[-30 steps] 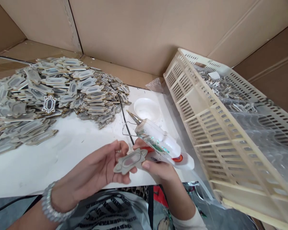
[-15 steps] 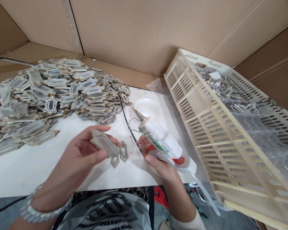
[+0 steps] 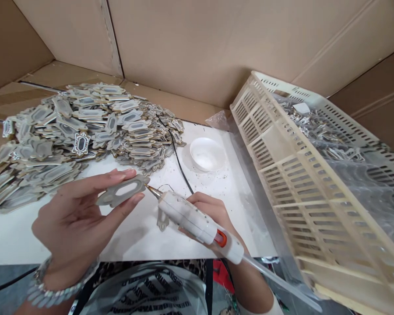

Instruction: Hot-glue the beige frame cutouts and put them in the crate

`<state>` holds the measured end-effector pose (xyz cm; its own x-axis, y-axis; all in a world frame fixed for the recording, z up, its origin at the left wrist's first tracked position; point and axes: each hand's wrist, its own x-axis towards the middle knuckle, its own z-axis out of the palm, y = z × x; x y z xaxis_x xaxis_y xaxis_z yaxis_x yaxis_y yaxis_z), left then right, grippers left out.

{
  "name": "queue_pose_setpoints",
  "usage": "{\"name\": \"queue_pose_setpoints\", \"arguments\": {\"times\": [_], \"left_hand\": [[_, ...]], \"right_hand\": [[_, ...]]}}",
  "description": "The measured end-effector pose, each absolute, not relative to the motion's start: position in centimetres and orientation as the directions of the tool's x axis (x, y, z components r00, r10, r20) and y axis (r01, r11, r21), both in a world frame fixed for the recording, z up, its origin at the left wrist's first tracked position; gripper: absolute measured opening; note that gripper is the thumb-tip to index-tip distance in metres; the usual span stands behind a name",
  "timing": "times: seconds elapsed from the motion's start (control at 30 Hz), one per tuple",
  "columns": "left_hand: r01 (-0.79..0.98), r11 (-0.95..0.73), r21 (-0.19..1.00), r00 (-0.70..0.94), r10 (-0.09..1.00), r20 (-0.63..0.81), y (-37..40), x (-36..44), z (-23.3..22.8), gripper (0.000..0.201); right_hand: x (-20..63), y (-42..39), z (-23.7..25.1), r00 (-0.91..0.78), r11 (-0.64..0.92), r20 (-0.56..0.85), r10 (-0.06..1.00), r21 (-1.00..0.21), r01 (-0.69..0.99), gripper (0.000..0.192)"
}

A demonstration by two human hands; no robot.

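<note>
Between thumb and fingers, my left hand [image 3: 82,214] pinches a grey ornamental frame piece [image 3: 122,190] with an oval opening. My right hand [image 3: 213,214] is wrapped round a white hot glue gun [image 3: 187,214]; its fingers are partly hidden behind the body. The gun's metal nozzle [image 3: 153,191] meets the right end of the frame piece, touching it or very nearly so. A clear glue stick [image 3: 282,280] sticks out of the gun's back end. Under the gun, a small frame piece [image 3: 163,220] lies on the white table, partly covered.
A big heap of similar frame pieces [image 3: 95,118] covers the table's left and back. A white bowl [image 3: 207,154] stands behind the gun, beside a black cord [image 3: 180,166]. At right, a cream plastic crate [image 3: 282,183] holds small metallic parts. Cardboard walls [image 3: 184,48] enclose the back.
The glue gun has swung left and down, bringing its nozzle to the frame piece. My left hand has moved left and turned the piece flatter. The small pieces are now mostly hidden.
</note>
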<state>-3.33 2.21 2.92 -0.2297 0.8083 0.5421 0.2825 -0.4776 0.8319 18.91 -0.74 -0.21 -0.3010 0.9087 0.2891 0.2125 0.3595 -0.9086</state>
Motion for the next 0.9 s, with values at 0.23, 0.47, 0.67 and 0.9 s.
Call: {"name": "queue_pose_setpoints", "arguments": {"times": [0.23, 0.47, 0.67, 0.9], "left_hand": [[0.273, -0.481, 0.833, -0.213, 0.814, 0.54, 1.91, -3.06, 2.98, 0.034], [0.289, -0.479, 0.829, -0.2, 0.816, 0.542, 2.02, -3.23, 2.8, 0.035], [0.315, -0.439, 0.841, -0.218, 0.829, 0.514, 1.71, -3.18, 3.04, 0.031], [0.326, -0.427, 0.843, -0.24, 0.825, 0.511, 1.95, -3.17, 2.81, 0.031]], "right_hand": [[18.94, -0.77, -0.41, -0.321, 0.376, 0.295, 0.9, -0.897, 0.232, 0.005], [18.86, -0.89, -0.37, -0.31, 0.354, 0.273, 0.911, -0.903, 0.245, 0.004], [19.04, -0.82, -0.73, -0.328, 0.368, 0.285, 0.901, -0.902, 0.225, 0.007], [18.91, -0.69, -0.36, -0.317, 0.355, 0.286, 0.904, -0.916, 0.186, 0.011]]}}
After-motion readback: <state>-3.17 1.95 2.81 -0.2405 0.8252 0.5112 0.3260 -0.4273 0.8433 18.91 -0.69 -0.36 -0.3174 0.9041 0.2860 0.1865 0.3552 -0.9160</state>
